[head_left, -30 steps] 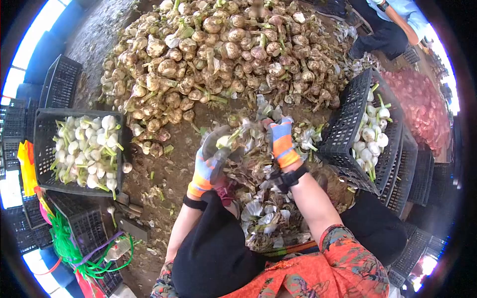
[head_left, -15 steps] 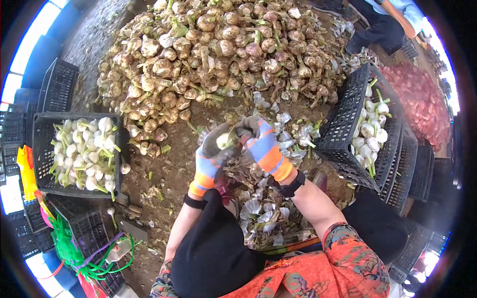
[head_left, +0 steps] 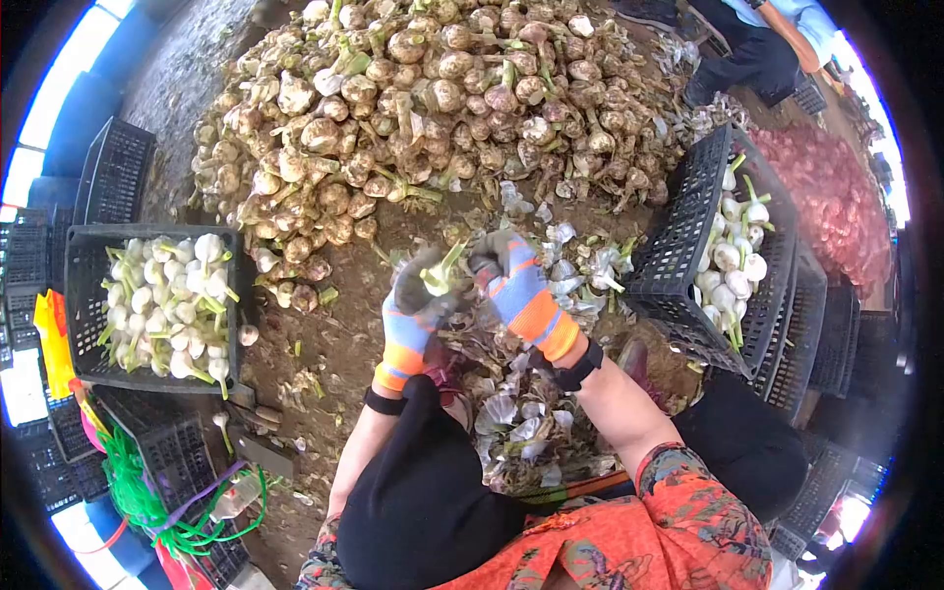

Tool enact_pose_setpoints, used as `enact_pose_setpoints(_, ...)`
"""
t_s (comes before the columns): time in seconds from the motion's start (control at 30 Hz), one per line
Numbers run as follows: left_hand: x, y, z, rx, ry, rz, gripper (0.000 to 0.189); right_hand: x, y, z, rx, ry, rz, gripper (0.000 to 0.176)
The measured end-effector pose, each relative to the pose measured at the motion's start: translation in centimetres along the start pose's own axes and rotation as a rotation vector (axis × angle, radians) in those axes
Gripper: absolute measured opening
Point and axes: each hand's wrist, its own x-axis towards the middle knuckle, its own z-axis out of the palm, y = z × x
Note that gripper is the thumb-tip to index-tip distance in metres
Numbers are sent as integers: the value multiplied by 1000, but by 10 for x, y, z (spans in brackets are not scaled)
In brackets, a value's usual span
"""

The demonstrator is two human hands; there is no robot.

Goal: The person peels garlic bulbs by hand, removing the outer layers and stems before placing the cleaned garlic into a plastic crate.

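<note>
In the middle of the view, my left hand, in a grey, blue and orange glove, is closed around a garlic bulb. A short green stem sticks up from the bulb to the right. My right hand, gloved alike, is just to the right of it with fingers curled; what they hold, if anything, is too small and blurred to name. Above the hands lies a large heap of soil-stained garlic. Loose papery skins are spread on the ground below and between my feet.
A black crate of cleaned garlic stands at the left. Another tilted crate with white bulbs is at the right, beside red net sacks. Green strings hang at lower left. Another person's arm shows at top right.
The bulb in my left hand has turned, and its green stem now shows. My right hand has drawn slightly apart from my left hand.
</note>
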Motion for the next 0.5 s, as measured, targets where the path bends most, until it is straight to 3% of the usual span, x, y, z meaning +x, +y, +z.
enact_pose_setpoints(0.07, 3, -2, -2, -146, -23, 134, 59, 5, -7, -7, 269, 77, 174, 10)
enact_pose_setpoints(0.1, 2, 1, 0, -57, -17, 155, 61, 9, -15, -9, 198, -62, 145, 13)
enact_pose_setpoints(0.2, 4, -10, 1, 203, 37, 303, 59, -4, -20, 6, 184, -63, 133, 20)
enact_pose_setpoints(0.23, 3, -10, -4, 316, 24, 272, 58, -8, -17, 4, -11, -79, 52, 28)
enact_pose_setpoints(0.27, 1, -7, -3, 318, 27, 273, 58, -10, -15, 6, -9, -82, 52, 28)
enact_pose_setpoints(0.33, -1, -2, -2, 383, 21, 245, 54, -12, -10, 9, -590, 43, -159, 35)
enact_pose_setpoints(0.37, -1, -1, 1, 384, 17, 246, 54, -11, -2, 7, -710, -3, -218, 39)
enact_pose_setpoints(0.43, -1, 0, 4, 74, -8, 193, 53, -8, 15, 10, -612, 86, -194, 35)
enact_pose_setpoints(0.5, 0, 1, -2, 59, -35, 132, 52, -3, 11, 9, -515, 169, -168, 31)
